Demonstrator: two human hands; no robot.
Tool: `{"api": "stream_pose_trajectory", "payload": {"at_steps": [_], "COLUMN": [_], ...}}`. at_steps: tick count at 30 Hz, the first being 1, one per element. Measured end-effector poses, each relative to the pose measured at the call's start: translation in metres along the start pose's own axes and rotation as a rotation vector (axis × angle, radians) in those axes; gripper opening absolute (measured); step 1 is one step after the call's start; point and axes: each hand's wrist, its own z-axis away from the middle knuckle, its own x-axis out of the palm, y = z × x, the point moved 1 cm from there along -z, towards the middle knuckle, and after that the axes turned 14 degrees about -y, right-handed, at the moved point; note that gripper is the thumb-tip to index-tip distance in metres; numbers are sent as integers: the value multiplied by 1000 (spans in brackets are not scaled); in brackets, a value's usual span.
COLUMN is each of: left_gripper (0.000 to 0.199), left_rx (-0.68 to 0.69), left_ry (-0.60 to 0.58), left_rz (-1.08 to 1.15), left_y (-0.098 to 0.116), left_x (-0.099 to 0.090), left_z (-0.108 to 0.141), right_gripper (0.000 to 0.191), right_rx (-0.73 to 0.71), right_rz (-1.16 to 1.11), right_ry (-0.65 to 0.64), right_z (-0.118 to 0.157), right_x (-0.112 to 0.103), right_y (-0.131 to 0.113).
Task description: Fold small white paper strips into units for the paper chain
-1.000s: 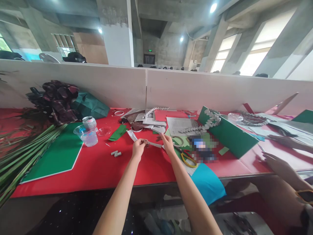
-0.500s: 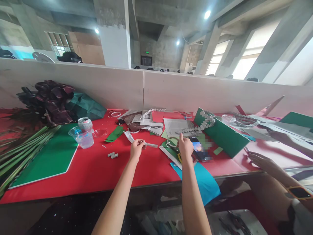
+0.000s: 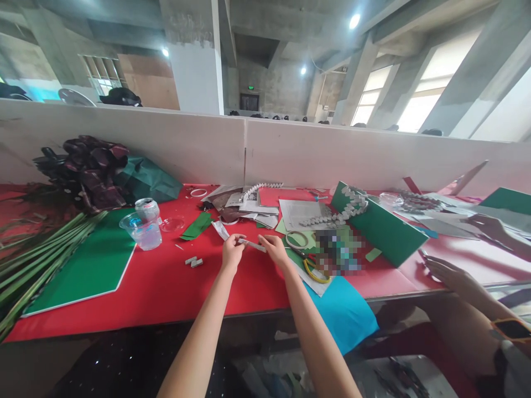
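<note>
Between my two hands a narrow strip of printed paper (image 3: 253,245) stretches above the red tabletop. My left hand (image 3: 233,253) pinches its left end. At the other end, the fingers of my right hand (image 3: 274,250) are closed on the strip. Just right of my right hand lie yellow-handled scissors (image 3: 316,272) and a roll of tape (image 3: 297,240). A few small folded paper pieces (image 3: 193,262) rest on the table to the left of my left hand.
A plastic cup (image 3: 143,232) and a can (image 3: 147,210) stand at left, near a green board (image 3: 87,276). Zigzag folded-paper chains (image 3: 352,205) lie by an upright green board (image 3: 385,232). Blue paper (image 3: 342,315) overhangs the front edge. Another person's hand (image 3: 450,272) is at right.
My right hand has moved left from beside the scissors and taken hold of the strip's right end. My left hand keeps its pinch almost in place.
</note>
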Motion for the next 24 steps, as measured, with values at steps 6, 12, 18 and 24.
{"api": "stream_pose_trajectory", "payload": {"at_steps": [6,12,18,24], "left_gripper": [35,29,28,28], "left_rx": [1,-11,-45,-120], "left_ry": [-74,-72,-71,-46], "left_rz": [100,95,98,164], "left_y": [0,1,-1,-2], "left_x": [2,3,4,5], "left_z": [2,4,4,3], "right_gripper": [46,36,31,28], "right_rx": [-7,-115,-87,-96], "right_rz": [-229,-377,-338,-401], "right_ry": [-174,-184,-311,-343], "right_z": [0,-2,-3,-1], "right_x": [12,13,15,15], "right_y": [-5,-4,-3,-8]}}
